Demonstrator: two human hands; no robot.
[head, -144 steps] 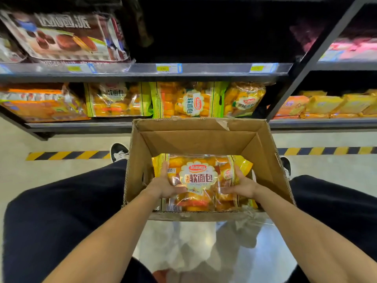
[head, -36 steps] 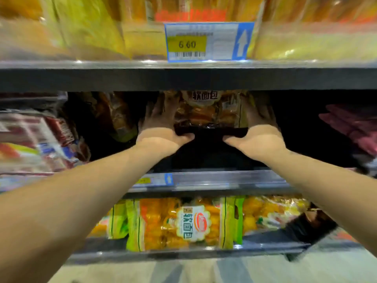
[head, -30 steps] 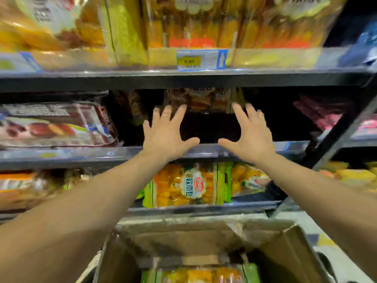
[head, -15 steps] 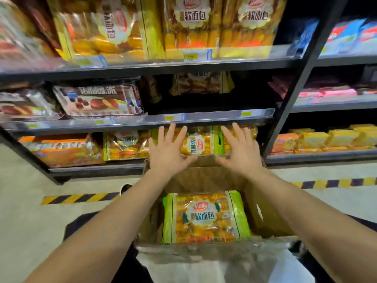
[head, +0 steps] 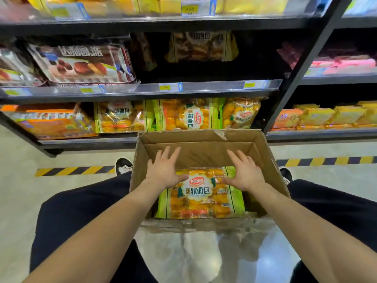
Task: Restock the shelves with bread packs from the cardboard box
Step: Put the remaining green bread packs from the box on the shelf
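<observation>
"达利园 软面包" is being shown on the bread pack (head: 201, 194) in the cardboard box (head: 201, 155); "达利园派" is being shown on a shelved pie pack (head: 81, 62).

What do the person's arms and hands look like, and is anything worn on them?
The left hand and the right hand are bare: no gloves, and no ring shows. The left forearm and the right forearm are bare too, with no sleeve, watch or bracelet within the picture.

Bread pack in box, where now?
Head view, lower centre: the bread pack lies flat in the box by its near wall, far corners beneath the left hand and right hand.
</observation>
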